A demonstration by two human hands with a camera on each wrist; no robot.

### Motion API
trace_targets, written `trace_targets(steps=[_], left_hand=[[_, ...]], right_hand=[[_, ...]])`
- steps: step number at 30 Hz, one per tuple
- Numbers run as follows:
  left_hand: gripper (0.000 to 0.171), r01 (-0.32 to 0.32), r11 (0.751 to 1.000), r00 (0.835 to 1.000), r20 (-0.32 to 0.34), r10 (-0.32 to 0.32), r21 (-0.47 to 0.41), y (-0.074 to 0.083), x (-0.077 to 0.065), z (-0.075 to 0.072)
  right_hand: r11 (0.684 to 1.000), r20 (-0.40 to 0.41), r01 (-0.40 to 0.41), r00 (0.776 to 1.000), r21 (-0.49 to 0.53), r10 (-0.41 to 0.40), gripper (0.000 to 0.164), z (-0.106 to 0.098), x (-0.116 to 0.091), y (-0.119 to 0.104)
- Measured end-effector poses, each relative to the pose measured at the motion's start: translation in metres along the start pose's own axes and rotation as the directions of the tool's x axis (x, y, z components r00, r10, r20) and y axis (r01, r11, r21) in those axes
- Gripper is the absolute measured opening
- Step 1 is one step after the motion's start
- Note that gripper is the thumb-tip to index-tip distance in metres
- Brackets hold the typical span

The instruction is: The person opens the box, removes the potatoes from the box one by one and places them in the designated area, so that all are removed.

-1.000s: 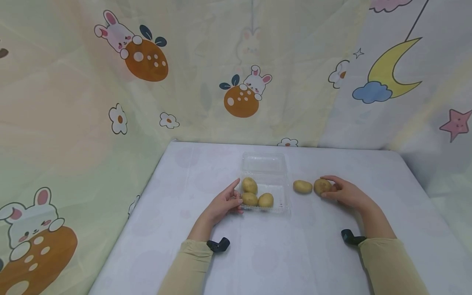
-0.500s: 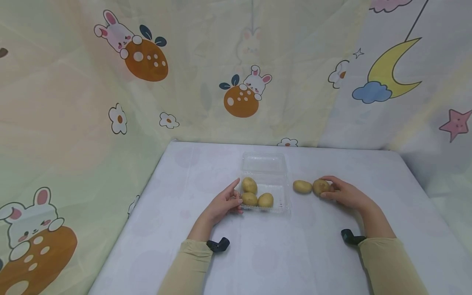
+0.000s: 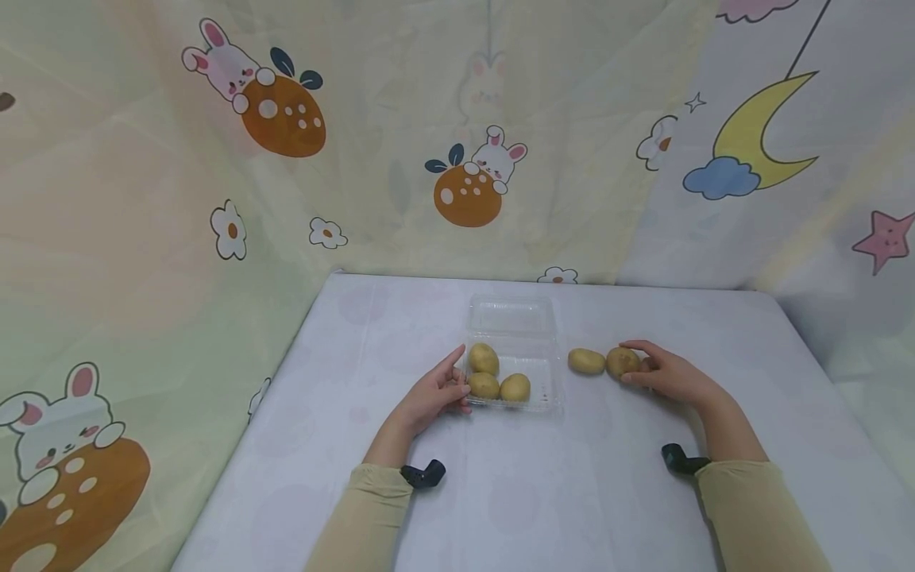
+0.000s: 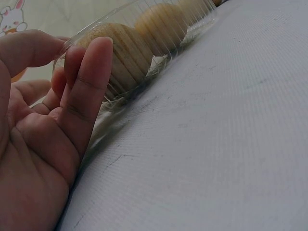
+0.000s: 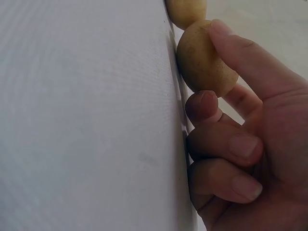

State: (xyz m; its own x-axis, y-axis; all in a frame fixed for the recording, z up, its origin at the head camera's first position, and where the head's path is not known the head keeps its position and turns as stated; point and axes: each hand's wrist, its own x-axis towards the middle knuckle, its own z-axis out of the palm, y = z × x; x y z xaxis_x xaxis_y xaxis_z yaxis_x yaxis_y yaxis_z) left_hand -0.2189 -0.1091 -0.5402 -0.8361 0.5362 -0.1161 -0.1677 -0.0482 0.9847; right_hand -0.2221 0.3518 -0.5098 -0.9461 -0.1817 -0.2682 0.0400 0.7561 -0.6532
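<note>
A clear plastic clamshell box (image 3: 541, 381) lies with its lid folded back, holding three potatoes, one of them at its front right (image 3: 515, 388). My left hand (image 3: 432, 392) pinches the box's left front edge between thumb and fingers; the left wrist view shows the fingertips (image 4: 98, 53) at the ribbed wall. Right of the box, my right hand (image 3: 668, 372) grips a round brown potato (image 5: 204, 60) between thumb and fingers, down at the tabletop. Beside that potato, on its left, rests a longer, paler potato (image 3: 586, 361). In the right wrist view the two potatoes meet.
A white cloth (image 3: 457, 492) covers the table. Behind it and along the sides hangs a printed fabric backdrop (image 3: 386, 159) with rabbits, flowers and a moon. The open lid (image 3: 511, 316) reaches toward the table's back edge.
My right hand has shifted slightly left with the round potato, bringing it closer to the paler one. The left hand and the box have kept their places.
</note>
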Motion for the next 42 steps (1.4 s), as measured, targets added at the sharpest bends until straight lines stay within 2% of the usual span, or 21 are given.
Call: trace_targets(steps=[10,20,24,30,35,38,42], left_hand=[[0.082,0.003,1.000,1.000,-0.003,-0.003,0.000,0.000,0.001,0.000],[0.081,-0.007,1.000,1.000,-0.003,0.007,0.008,-0.002,0.001,-0.001],[0.080,-0.003,1.000,1.000,-0.005,0.003,0.007,-0.002,0.002,-0.001],[0.081,-0.006,1.000,1.000,-0.003,0.006,0.006,-0.002,0.001,-0.001],[0.081,-0.005,1.000,1.000,-0.005,0.005,0.006,-0.001,0.001,-0.001],[0.081,-0.003,1.000,1.000,-0.003,0.003,0.012,-0.002,0.001,-0.001],[0.081,-0.002,1.000,1.000,0.003,0.002,0.011,-0.002,0.001,-0.001]], right_hand=[[1.000,-0.004,-0.006,1.000,0.003,0.006,0.084,0.000,0.001,0.005],[0.999,0.010,-0.028,1.000,0.035,0.027,0.087,-0.004,-0.004,-0.002],[1.000,0.007,-0.006,1.000,0.028,0.006,0.086,-0.008,-0.005,-0.004],[0.998,-0.048,0.037,0.998,-0.058,-0.040,0.077,-0.016,-0.010,-0.014],[0.996,-0.099,0.058,0.993,-0.068,-0.065,0.062,-0.024,-0.015,-0.032],[0.996,-0.095,0.077,0.992,-0.055,-0.082,0.053,-0.026,-0.017,-0.045],[0.994,-0.045,0.113,0.993,0.011,-0.112,0.043,-0.025,-0.018,-0.061]])
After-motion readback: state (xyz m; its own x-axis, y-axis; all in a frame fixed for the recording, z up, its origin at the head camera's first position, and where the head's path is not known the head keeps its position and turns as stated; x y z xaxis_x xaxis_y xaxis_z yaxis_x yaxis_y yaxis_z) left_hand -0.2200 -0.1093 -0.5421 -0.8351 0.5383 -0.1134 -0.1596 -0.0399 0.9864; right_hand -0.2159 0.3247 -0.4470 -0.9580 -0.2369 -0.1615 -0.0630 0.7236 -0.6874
